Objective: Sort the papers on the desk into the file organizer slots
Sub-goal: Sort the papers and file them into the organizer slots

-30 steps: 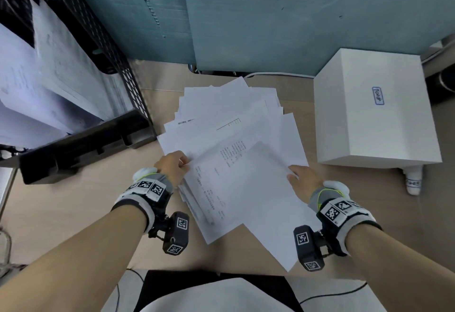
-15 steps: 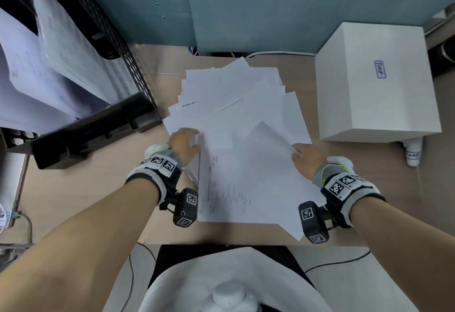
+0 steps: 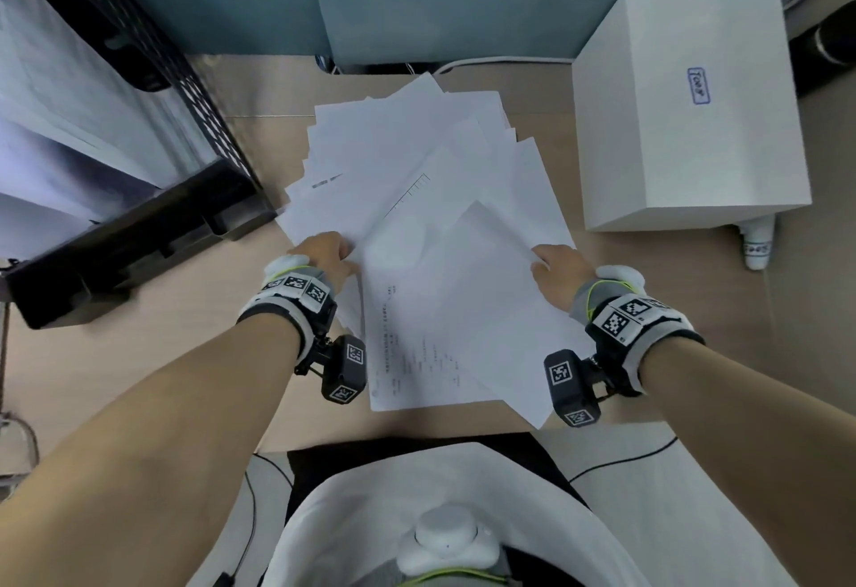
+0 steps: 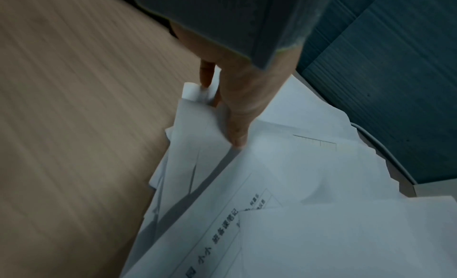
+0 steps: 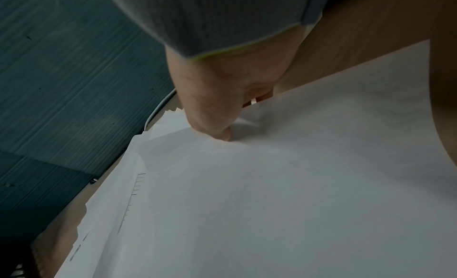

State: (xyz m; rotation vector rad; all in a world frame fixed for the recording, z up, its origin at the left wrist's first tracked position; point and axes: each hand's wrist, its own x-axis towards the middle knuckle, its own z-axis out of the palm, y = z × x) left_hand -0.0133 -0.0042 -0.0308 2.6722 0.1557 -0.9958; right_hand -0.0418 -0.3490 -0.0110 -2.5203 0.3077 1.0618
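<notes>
Partly under papers (image 3: 417,160): left hand (image 3: 326,253), right hand (image 3: 558,269) fingertips.

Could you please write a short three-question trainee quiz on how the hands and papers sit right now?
1. True or false: the left hand grips the edge of the loose white printed sheets on the light wooden desk.
2. What stands to the right of the sheets? A) a white rectangular box B) a red mug C) a laptop
3. Fill in: the right hand's grip pinches a plain white ____.

Key: 1 true; 2 A; 3 sheet.
</notes>
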